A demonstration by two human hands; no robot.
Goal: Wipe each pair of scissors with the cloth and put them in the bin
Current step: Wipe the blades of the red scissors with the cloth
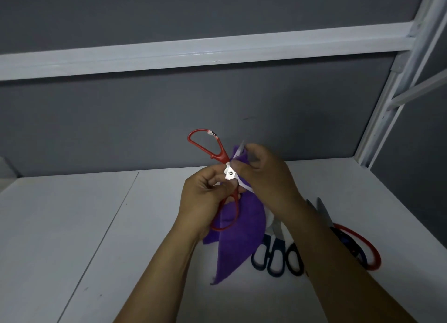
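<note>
My left hand [205, 201] grips a pair of red-handled scissors [217, 153] near the pivot, held up over the white table [72, 226]. The scissors stand spread open, one red loop up and one down by my left palm. My right hand [263, 175] holds a purple cloth [239, 238] wrapped round one blade, whose tip pokes out above my fingers. The cloth hangs down to the table. More scissors lie behind my right forearm: a dark blue-handled pair [271, 257], a black-handled pair [295, 259] and a red-handled pair [362, 245]. No bin is in view.
A grey wall panel [169, 119] stands behind the table, with a white rail [193, 54] across it. A white metal frame post [391, 100] rises at the right back corner. A seam [116, 213] runs across the tabletop on the left.
</note>
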